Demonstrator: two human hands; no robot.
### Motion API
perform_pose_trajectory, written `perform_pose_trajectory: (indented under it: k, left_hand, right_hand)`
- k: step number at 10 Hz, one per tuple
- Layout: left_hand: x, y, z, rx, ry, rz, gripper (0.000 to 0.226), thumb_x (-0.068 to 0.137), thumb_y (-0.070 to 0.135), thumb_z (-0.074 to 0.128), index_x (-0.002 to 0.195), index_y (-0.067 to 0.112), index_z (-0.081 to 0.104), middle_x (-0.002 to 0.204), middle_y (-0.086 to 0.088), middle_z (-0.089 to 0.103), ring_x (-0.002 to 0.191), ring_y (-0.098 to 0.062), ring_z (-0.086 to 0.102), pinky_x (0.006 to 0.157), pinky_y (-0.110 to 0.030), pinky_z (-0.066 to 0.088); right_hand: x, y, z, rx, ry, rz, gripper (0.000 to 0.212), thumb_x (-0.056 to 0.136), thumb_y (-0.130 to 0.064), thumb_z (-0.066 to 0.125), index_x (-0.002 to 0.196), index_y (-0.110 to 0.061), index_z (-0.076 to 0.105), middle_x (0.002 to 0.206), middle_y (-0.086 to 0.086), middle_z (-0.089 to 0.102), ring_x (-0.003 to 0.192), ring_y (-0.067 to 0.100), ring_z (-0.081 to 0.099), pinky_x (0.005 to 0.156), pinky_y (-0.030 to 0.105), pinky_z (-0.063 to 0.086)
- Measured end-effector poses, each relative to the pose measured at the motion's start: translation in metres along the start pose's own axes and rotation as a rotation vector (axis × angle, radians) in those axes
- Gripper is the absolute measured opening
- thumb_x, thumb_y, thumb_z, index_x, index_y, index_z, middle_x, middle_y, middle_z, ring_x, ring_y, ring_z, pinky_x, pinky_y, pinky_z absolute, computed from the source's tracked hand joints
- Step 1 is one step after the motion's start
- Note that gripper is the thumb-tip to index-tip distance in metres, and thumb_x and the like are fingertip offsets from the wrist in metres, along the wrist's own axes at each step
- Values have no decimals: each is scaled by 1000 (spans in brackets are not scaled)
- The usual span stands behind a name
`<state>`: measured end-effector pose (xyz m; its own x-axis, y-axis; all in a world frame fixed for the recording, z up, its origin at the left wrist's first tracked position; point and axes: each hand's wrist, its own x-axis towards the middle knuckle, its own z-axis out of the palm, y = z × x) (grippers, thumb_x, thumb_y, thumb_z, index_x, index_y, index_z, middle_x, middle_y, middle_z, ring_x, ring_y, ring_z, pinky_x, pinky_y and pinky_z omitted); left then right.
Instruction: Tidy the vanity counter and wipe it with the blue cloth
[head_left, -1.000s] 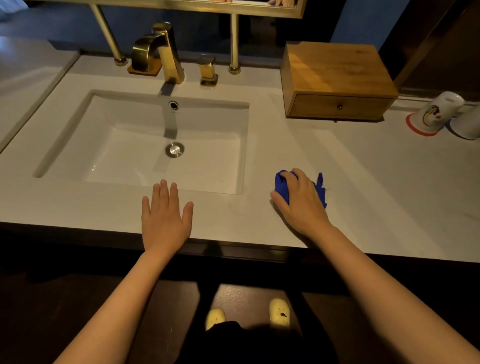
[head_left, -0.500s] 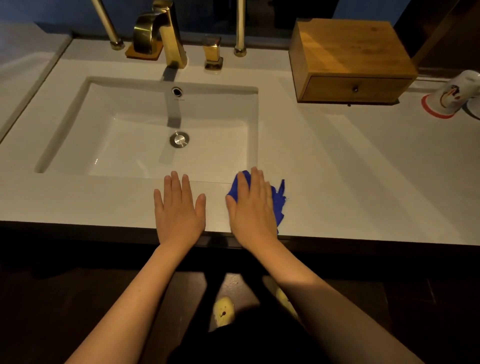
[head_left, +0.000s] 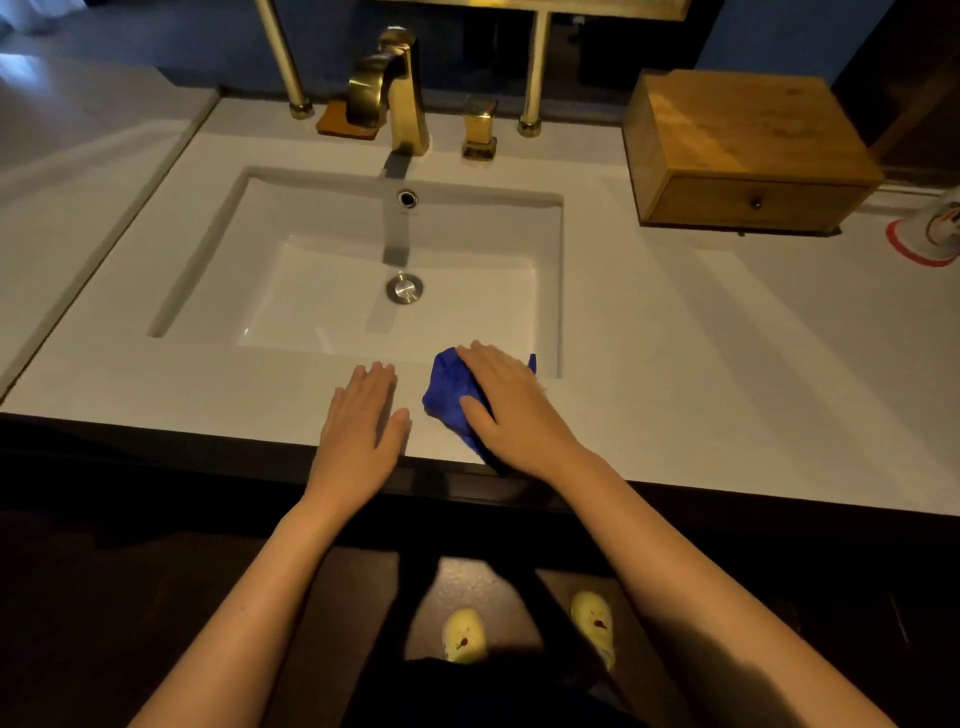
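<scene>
Blue cloth (head_left: 451, 395) bunched on the counter (head_left: 701, 374) front strip, just before the sink's (head_left: 363, 260) near right corner; long axis running from the sink rim back toward the counter's front edge, one tip poking out past the right hand (head_left: 511, 410). Gold tap (head_left: 392, 104) and handle (head_left: 479, 127) behind the sink. Wooden drawer box (head_left: 748, 150) well off to the right, a tipped cup (head_left: 935, 228) beyond it. Nothing between cloth and sink rim. Left hand (head_left: 363, 421) just beside the cloth, flat, palm down, fingers straight and close together. Right hand palm down on the cloth, fingers spread over it, pressing rather than gripping, wrist angled in from the right.
</scene>
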<state>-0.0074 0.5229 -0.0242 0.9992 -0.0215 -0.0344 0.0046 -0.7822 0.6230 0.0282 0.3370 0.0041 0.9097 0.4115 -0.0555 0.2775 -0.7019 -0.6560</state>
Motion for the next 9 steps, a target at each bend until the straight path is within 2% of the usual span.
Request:
perform_pose_trajectory:
  k: [1, 2, 3, 4, 5, 6, 7, 8, 9]
  left_hand:
    - [-1, 8, 1, -97, 22, 43, 49, 95, 26, 45, 141, 15, 33, 151, -4, 32, 142, -13, 16, 115, -28, 6]
    - [-2, 16, 4, -142, -21, 119, 49, 87, 37, 49, 131, 15, 49, 136, -3, 52, 131, -13, 36, 107, -21, 20]
    - [3, 20, 6, -133, 22, 117, 34, 83, 40, 59, 103, 13, 61, 100, 0, 62, 101, -16, 50, 83, -4, 29]
    - [6, 19, 6, -90, 116, 101, 19, 83, 31, 64, 77, 16, 55, 78, 4, 53, 87, -18, 46, 75, -3, 28]
    - [3, 21, 7, -45, 131, 78, 23, 83, 34, 64, 72, 15, 54, 76, 3, 53, 86, -17, 44, 69, -14, 26]
    - [2, 27, 7, -28, 147, 26, 26, 83, 35, 63, 73, 12, 58, 78, -1, 57, 87, -18, 45, 71, -24, 30]
    - [-1, 38, 5, 0, 129, -31, 26, 83, 36, 61, 72, 13, 57, 78, -2, 58, 89, -19, 46, 70, -27, 33]
    - [-2, 46, 2, 10, 142, -88, 18, 84, 33, 60, 83, 16, 56, 87, 1, 56, 97, -18, 45, 72, -27, 38]
    - [-19, 50, 4, -60, 215, -136, 18, 87, 29, 58, 100, 18, 54, 96, 8, 50, 101, -15, 44, 77, -27, 39]
  right_hand:
    - [-17, 11, -5, -176, 44, -2, 54, 92, -22, 47, 144, -17, 31, 148, 8, 32, 132, 25, 31, 110, 34, 23]
    - [-27, 8, 8, -217, 159, 81, 50, 94, -26, 47, 141, -17, 34, 137, 7, 42, 122, 24, 37, 102, 32, 31]
    - [-29, 3, 22, -233, 205, 168, 44, 96, -26, 44, 137, -11, 37, 137, 8, 43, 123, 23, 36, 101, 31, 35]
    - [-25, 4, 21, -222, 139, 100, 40, 98, -23, 40, 136, -11, 39, 141, 7, 41, 126, 21, 36, 103, 30, 36]
    - [-22, 12, 7, -188, 51, 21, 40, 97, -23, 41, 136, -13, 40, 141, 6, 41, 127, 19, 36, 104, 29, 34]
    - [-22, 20, -2, -171, 12, -22, 40, 97, -23, 41, 136, -14, 41, 141, 5, 43, 128, 18, 36, 106, 27, 31]
    - [-28, 20, -7, -129, -38, -10, 45, 96, -26, 44, 139, -14, 38, 143, 5, 42, 130, 19, 36, 107, 27, 29]
    - [-36, 28, -10, -101, -34, -48, 54, 93, -32, 47, 142, -14, 32, 148, 4, 36, 133, 18, 33, 110, 27, 25]
    - [-60, 29, -9, 3, 31, -14, 56, 91, -32, 49, 142, -16, 31, 148, -1, 34, 134, 13, 31, 111, 21, 21]
